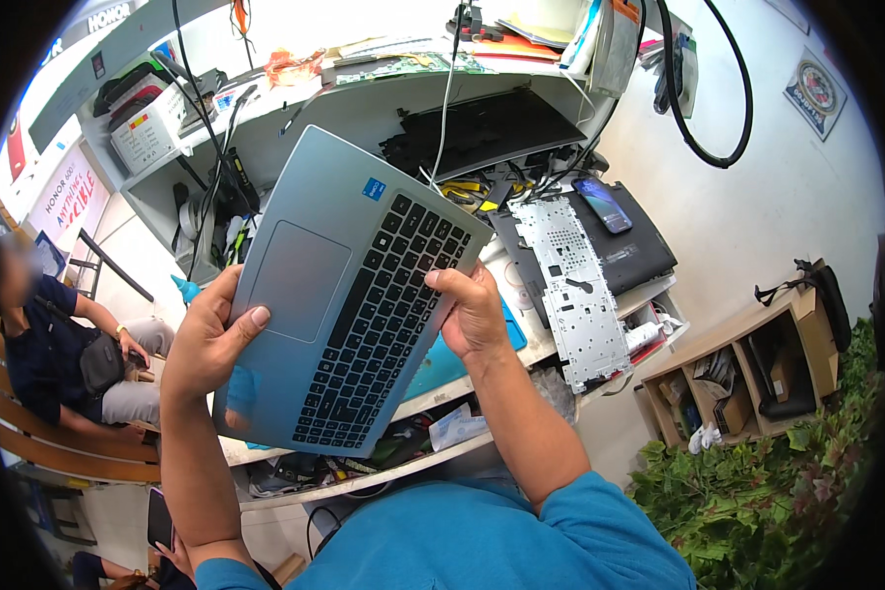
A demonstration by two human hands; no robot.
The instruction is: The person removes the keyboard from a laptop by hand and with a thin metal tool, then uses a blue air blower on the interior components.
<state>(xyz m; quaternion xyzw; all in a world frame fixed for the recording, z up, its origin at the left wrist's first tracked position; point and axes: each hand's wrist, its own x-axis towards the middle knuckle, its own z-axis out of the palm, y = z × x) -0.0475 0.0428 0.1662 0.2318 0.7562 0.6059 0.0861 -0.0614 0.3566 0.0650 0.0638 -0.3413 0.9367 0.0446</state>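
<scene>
The white tabletop (539, 339) curves around in front of the worker, crowded with parts. Off to the right I see a mass of green foliage (787, 492), and behind it a wooden shelf (818, 324) set near the wall. On the left, a person (44, 344) in dark clothes sits on a slatted bench (64, 454).

The grey panel (349, 300), a laptop's keyboard half, is the biggest thing being handled. It is up in the air over the front of the tabletop, tilted, with its keys and touchpad facing the worker. At the back, a black sheet (492, 123) leans under the raised ledge. To the right of the panel lies a black slab (644, 241), and a silver metal plate (570, 295) full of holes overlaps its left side. A blue mat (442, 369) shows partly from under the panel.

The left hand (206, 339) grips the panel's left edge, thumb on the face near the touchpad. The right hand (474, 313) clasps the opposite edge, thumb over the keys; the fingers behind are mostly hidden from me. A phone (603, 205), screen lit, rests on the slab. Smallest is a blue sticker (374, 189) near the panel's upper corner.
</scene>
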